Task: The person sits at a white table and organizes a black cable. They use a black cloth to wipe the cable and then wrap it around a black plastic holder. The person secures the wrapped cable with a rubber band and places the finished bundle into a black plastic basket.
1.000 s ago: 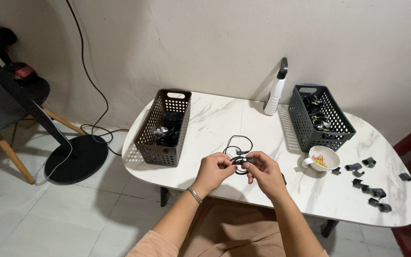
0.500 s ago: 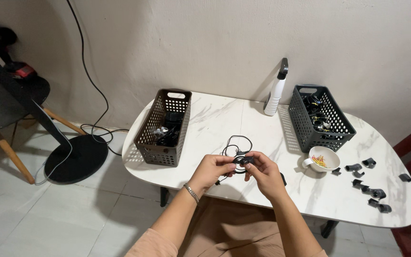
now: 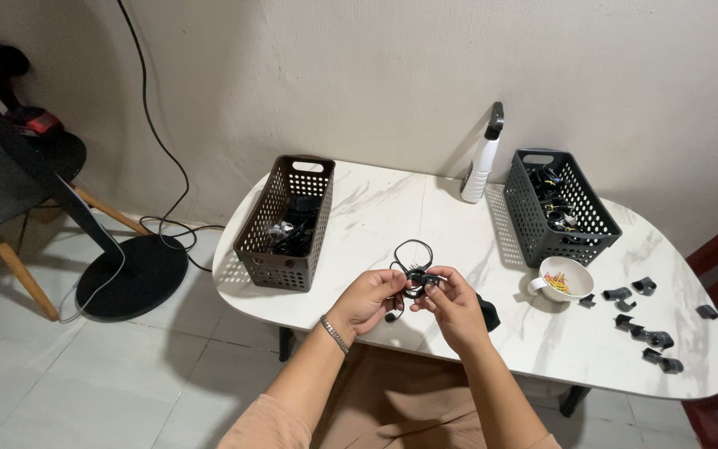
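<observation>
Both forearms rise bare from the lower edge of the view and converge above the near edge of the surface [image 3: 359,208], the left one wearing a thin metal bracelet at the wrist. The left hand [image 3: 366,299] is curled with its knuckles up and its fingers [image 3: 399,291] pinched together toward the right, while the right hand [image 3: 457,306] faces it, thumb and forefinger closed in a fine pinch. The fingertips of the two hands nearly meet, both held slightly above the surface with wrists bent inward.
</observation>
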